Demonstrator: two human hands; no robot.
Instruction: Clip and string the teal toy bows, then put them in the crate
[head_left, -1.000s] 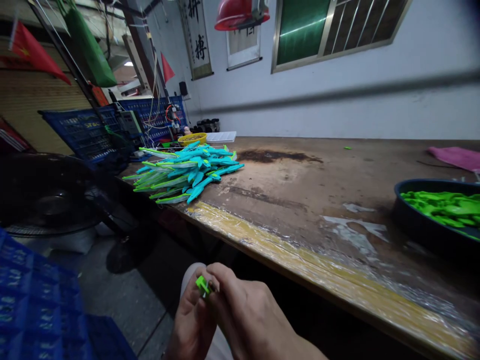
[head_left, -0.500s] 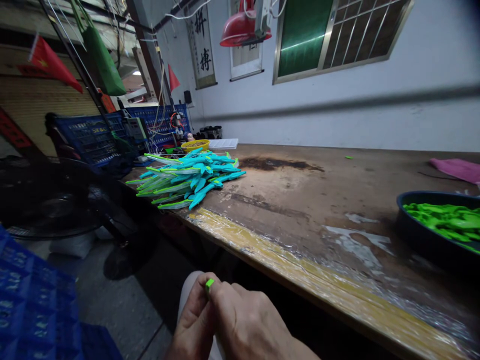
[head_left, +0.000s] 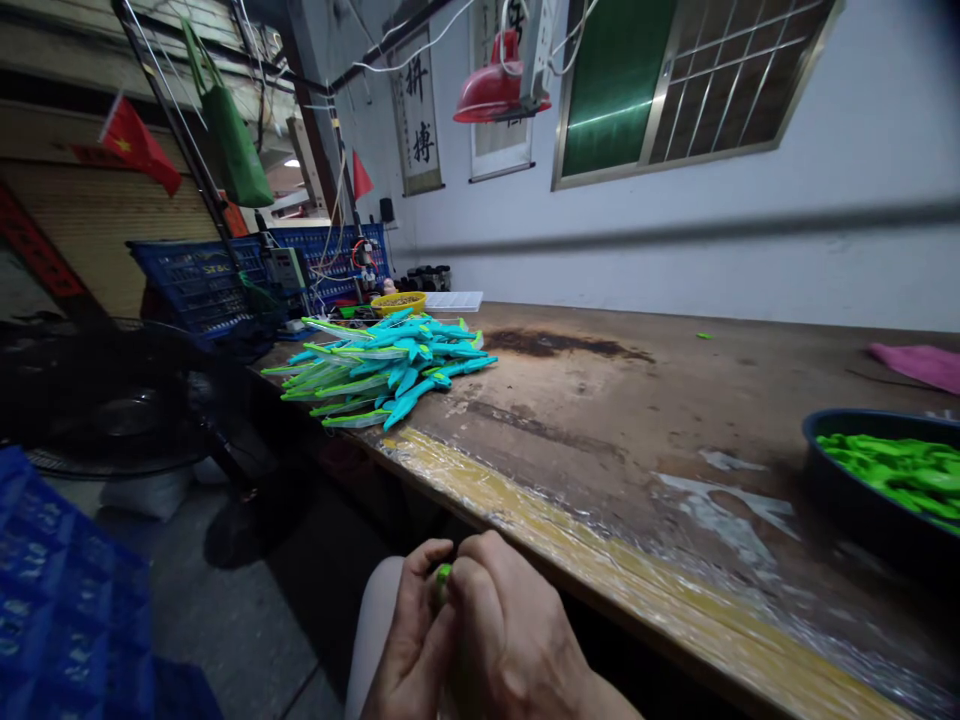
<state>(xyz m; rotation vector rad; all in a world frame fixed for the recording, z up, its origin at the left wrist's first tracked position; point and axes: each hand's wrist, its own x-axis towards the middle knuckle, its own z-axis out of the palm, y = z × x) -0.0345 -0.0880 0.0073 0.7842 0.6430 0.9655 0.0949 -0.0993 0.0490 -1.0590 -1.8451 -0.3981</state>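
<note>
While both hands press together below the worktop [head_left: 600, 420] edge, left hand [head_left: 409, 650] and right hand [head_left: 510, 650] pinch a small green piece [head_left: 444, 573], mostly hidden by fingers. Teal-green parts pile [head_left: 382, 365] sits far left on the worktop; bowl of green parts [head_left: 885, 480] is cut off right.

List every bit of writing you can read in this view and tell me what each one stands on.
"拼搏": black brush characters on the hanging wall scroll.
Second wall scroll behind the red lamp: characters hidden, unreadable.
Blue crates: pale moulded lettering, too blurred to read.
Red flag: a yellow mark, no words.
Nothing readable on the green piece pinched between the left hand and right hand.
</note>
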